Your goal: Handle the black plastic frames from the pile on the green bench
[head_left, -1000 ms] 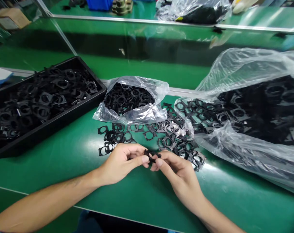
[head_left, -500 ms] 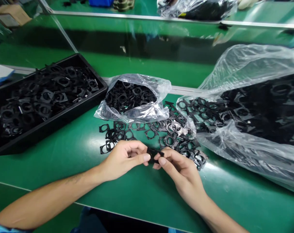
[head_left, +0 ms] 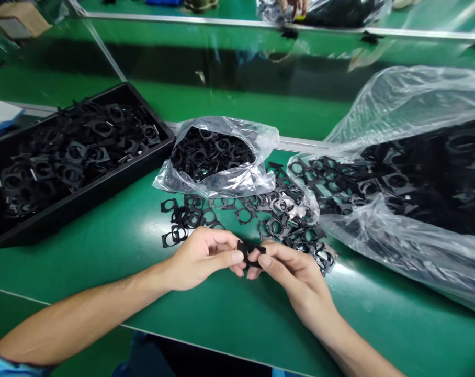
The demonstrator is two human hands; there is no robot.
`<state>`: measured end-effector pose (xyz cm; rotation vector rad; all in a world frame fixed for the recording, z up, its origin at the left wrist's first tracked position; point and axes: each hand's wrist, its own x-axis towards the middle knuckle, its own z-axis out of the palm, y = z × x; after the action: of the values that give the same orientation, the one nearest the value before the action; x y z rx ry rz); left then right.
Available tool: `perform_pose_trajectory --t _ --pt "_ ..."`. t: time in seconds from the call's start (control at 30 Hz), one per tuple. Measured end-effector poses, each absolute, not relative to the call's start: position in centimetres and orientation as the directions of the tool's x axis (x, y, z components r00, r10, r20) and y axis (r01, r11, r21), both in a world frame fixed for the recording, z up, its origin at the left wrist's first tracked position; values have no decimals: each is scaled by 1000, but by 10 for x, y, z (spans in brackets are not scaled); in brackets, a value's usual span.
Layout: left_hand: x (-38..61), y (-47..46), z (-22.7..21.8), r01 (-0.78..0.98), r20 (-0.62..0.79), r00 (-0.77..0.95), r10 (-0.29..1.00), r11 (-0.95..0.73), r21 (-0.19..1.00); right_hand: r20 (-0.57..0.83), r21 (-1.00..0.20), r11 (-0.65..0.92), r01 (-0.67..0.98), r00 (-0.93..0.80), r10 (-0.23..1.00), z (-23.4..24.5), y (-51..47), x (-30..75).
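My left hand (head_left: pixel 204 257) and my right hand (head_left: pixel 290 272) meet over the green table, both pinching one small black plastic part (head_left: pixel 248 250) between thumb and fingers. The part is partly hidden by my fingertips. Just beyond my hands lies a loose pile of black ring-frame parts (head_left: pixel 237 217) spread on the table. Behind that pile sits a small clear bag of black parts (head_left: pixel 216 157), its mouth open toward me.
A black tray (head_left: pixel 84 196) heaped with the same parts stands at the left. A large clear bag of black parts (head_left: pixel 410 173) fills the right side. Another person's hand (head_left: pixel 294 6) reaches into a bag at the far bench, past a metal rail (head_left: pixel 222 21).
My hands have stayed together on the small part, with only slight turning of it. The view has shifted a little, and another person's hand has appeared at the far bench.
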<state>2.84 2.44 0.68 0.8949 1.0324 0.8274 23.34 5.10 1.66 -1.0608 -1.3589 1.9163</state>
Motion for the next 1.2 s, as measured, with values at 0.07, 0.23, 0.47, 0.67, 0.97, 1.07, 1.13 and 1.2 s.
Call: perform_pose_trajectory --t 0.07,0.23,0.47,0.67,0.97,1.07,1.13,1.2 --pt "29 25 7 -170 -345 303 889 406 898 -309 -921 -387 -35 -538 784 17 50 233" --pt "29 25 8 -193 -350 300 887 416 889 -344 -882 -464 -86 -556 757 15 49 234" --pt "30 26 9 -118 -358 240 902 393 912 -306 -930 -366 -18 -511 803 15 49 234" --pt "26 26 8 -120 -343 293 892 391 913 -279 -939 -344 -20 -540 794 15 48 233" --pt "28 24 5 -200 -373 256 892 426 882 -272 -953 -302 27 -518 811 16 51 233" --pt "27 24 5 -204 -377 265 887 434 877 -282 -947 -321 17 -521 805 15 51 232" --pt "26 24 5 -206 -374 268 888 432 878 -292 -942 -336 10 -521 802 15 50 232" --pt "25 24 5 -208 -372 272 887 432 878 -298 -938 -348 5 -527 796 15 49 232"
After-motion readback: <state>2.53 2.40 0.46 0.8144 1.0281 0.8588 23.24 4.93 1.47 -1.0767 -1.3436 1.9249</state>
